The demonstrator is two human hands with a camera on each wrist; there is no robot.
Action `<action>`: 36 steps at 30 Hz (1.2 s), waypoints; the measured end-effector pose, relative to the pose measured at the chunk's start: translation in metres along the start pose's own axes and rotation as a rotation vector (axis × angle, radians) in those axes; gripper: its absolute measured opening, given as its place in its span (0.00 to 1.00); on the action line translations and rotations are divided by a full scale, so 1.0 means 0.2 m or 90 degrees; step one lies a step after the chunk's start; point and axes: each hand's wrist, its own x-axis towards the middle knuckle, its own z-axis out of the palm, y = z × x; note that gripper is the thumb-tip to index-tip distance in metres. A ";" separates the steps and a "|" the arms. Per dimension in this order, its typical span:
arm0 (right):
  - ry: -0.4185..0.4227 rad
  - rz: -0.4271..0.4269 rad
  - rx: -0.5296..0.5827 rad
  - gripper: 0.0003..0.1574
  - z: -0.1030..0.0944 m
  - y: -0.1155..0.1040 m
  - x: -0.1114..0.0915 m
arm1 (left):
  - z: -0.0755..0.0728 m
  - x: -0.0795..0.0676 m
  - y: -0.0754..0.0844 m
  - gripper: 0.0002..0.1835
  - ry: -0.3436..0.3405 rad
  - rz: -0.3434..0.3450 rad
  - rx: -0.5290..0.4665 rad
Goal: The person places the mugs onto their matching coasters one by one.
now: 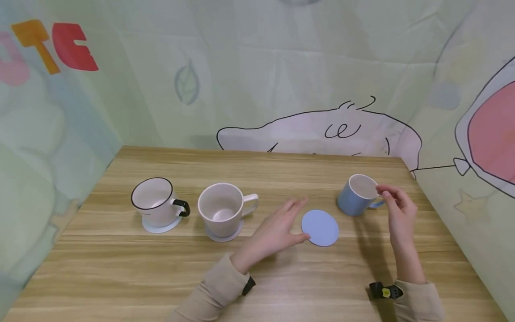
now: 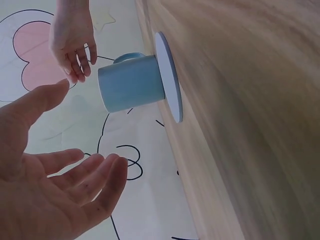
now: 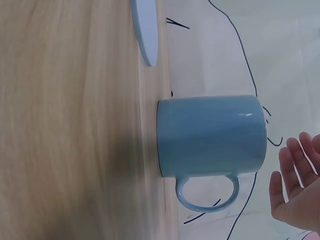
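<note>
A blue mug (image 1: 353,202) stands upright on the table, its handle (image 3: 210,206) pointing right. My right hand (image 1: 402,219) is beside it; the fingertips overlap the rim and handle side in the head view, but the right wrist view shows a gap between fingers (image 3: 295,165) and mug. A round pale blue coaster (image 1: 320,228) lies flat to the left of the mug, on the near side. Over its left edge reaches my left hand (image 1: 275,228), fingers spread and holding nothing; the thumb overlaps the coaster's rim in the head view.
Left of my hands, a white mug (image 1: 213,223) with a white handle sits on a pale coaster (image 1: 237,233). Farther left, a white mug with a black rim and handle (image 1: 158,214) sits on another coaster (image 1: 158,229). Printed cloth (image 1: 257,67) encloses the wooden table (image 1: 120,268).
</note>
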 end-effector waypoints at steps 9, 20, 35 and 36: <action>0.026 0.047 -0.008 0.10 -0.03 0.03 0.04 | 0.03 0.01 0.00 0.46 -0.006 -0.010 -0.004; 0.022 -0.056 -0.243 0.14 -0.06 0.11 0.07 | 0.08 0.04 -0.01 0.45 -0.014 0.000 -0.013; -0.046 0.001 -0.316 0.20 -0.06 0.11 0.14 | 0.15 0.10 0.00 0.47 -0.028 -0.016 -0.014; -0.057 0.010 -0.318 0.20 -0.06 0.10 0.14 | 0.15 0.10 0.00 0.47 -0.031 -0.020 -0.016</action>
